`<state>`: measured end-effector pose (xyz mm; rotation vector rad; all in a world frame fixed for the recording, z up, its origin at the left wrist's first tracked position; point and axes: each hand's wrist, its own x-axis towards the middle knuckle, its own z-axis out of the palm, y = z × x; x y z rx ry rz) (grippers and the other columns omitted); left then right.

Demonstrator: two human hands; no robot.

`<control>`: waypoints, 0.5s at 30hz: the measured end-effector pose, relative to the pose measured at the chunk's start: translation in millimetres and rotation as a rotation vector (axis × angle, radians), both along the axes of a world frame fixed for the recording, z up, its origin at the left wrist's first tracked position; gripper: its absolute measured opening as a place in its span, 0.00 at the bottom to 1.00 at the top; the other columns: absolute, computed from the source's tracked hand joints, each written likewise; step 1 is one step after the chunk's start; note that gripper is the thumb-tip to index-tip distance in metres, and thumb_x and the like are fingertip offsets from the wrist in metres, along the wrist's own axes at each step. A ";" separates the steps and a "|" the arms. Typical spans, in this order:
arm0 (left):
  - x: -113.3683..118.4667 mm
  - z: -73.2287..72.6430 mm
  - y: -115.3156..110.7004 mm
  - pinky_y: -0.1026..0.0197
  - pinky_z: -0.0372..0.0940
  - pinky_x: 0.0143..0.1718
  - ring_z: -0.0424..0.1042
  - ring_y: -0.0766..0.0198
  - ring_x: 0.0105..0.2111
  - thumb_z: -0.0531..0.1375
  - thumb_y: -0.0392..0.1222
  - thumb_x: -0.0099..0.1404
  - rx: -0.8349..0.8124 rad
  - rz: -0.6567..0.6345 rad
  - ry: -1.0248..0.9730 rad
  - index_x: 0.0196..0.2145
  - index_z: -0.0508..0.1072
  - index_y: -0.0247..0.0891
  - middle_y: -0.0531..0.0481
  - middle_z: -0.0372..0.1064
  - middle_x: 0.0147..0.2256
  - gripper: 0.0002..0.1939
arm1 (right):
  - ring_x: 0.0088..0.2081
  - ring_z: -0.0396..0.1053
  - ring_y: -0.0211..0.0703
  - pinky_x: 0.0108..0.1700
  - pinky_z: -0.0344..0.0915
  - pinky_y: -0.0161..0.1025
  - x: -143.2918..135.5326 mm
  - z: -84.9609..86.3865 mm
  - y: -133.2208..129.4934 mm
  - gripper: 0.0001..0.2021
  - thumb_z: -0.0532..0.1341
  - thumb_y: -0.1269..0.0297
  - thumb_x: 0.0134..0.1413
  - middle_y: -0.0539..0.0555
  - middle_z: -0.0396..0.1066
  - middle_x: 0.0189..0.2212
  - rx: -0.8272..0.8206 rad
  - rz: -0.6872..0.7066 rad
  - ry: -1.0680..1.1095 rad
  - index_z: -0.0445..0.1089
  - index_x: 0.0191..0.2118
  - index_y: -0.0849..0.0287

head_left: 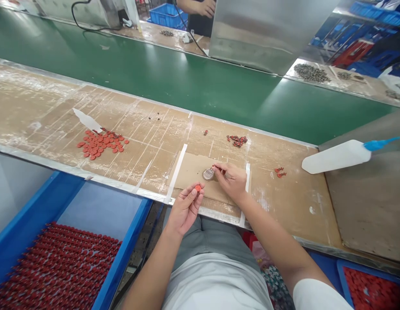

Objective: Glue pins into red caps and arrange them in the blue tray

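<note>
My left hand (187, 206) pinches a round red disc (198, 188) between thumb and fingertips, just above the table's front edge. To its right, my right hand (230, 178) has its fingertips together on a small red piece (213, 167), over the edge of a small round metallic dish (208, 174). The dish rests on a cardboard sheet (196, 165) taped to the table. Behind the sheet lies a pile of small red and dark pieces (238, 141), with a single similar piece (205, 132) to its left. Two more red pieces (280, 172) lie right of my right hand.
Red discs (96, 144) and a white bottle (87, 119) lie on the left. Another white bottle (337, 157) lies at right. A blue bin (129, 219) holds rows of red parts. Across the green belt (155, 73) are a metal panel (251, 34) and a person's hand (206, 7).
</note>
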<state>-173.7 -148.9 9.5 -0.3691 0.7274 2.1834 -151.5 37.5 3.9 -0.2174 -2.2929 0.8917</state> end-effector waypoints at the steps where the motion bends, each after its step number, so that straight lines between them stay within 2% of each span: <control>1: -0.1 0.4 0.3 0.72 0.70 0.41 0.76 0.70 0.36 0.62 0.30 0.58 -0.002 0.000 -0.003 0.40 0.76 0.33 0.45 0.76 0.41 0.11 | 0.31 0.73 0.41 0.38 0.72 0.41 0.3 -0.7 -0.2 0.09 0.61 0.61 0.55 0.54 0.77 0.38 0.005 0.002 -0.008 0.75 0.41 0.53; 10: -0.8 0.9 -0.4 0.72 0.70 0.42 0.76 0.70 0.37 0.62 0.29 0.58 -0.007 -0.012 -0.018 0.41 0.76 0.32 0.44 0.76 0.42 0.11 | 0.39 0.74 0.43 0.45 0.71 0.44 -0.7 -4.4 -1.4 0.08 0.61 0.64 0.55 0.53 0.77 0.38 0.005 0.110 0.006 0.74 0.41 0.52; 15: -0.5 1.2 -0.6 0.72 0.70 0.42 0.76 0.71 0.37 0.62 0.29 0.59 0.005 -0.011 -0.003 0.40 0.76 0.32 0.45 0.76 0.42 0.11 | 0.37 0.74 0.42 0.43 0.71 0.43 -2.4 -2.9 -1.0 0.09 0.62 0.66 0.54 0.52 0.77 0.37 0.047 0.144 0.085 0.74 0.41 0.51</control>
